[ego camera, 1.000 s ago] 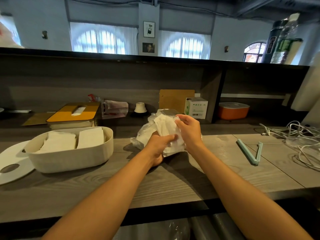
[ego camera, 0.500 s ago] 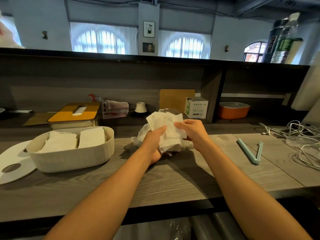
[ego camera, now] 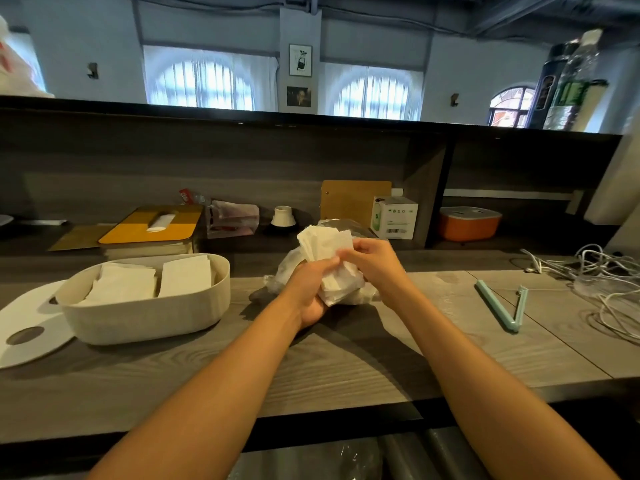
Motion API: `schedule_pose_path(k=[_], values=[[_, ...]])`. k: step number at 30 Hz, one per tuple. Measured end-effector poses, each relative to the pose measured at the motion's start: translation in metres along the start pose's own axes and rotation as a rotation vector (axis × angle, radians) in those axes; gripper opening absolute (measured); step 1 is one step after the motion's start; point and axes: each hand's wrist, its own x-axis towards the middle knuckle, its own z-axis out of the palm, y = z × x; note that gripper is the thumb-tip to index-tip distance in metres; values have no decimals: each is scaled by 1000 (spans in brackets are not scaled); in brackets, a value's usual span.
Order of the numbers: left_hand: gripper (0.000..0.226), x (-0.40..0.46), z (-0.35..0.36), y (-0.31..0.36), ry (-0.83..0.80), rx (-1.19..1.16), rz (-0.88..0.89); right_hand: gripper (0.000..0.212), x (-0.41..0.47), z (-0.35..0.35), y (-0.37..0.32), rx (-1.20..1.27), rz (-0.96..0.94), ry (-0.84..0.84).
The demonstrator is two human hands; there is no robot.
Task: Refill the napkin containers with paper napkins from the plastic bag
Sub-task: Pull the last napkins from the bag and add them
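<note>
Left hand (ego camera: 310, 289) and right hand (ego camera: 374, 259) both grasp a napkin stack (ego camera: 325, 251) above the plastic bag (ego camera: 285, 271), likely squaring it for the open container (ego camera: 145, 315).

The plastic bag (ego camera: 287, 271) lies mostly hidden behind both hands — the lid (ego camera: 24, 320) cut off left.

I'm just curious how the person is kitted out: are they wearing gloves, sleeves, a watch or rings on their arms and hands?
Nothing shows. Both forearms are bare from the bottom edge of the picture to the wrist, with no sleeve in view. The left hand and right hand are ungloved, and no watch, bracelet or ring can be seen. No cables or markings on them either.
</note>
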Motion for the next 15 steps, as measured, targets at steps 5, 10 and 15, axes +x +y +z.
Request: schedule_pose_path(k=[5,10,15], values=[[17,-2,-1,1,-65,-20,-28,26,10,-11,-2,223,136,149],[21,-11,2,3,-163,52,-93,13,7,-9,-2,153,135,70],[21,-12,3,3,-169,86,-94,11,4,-11,-1,244,74,149]])
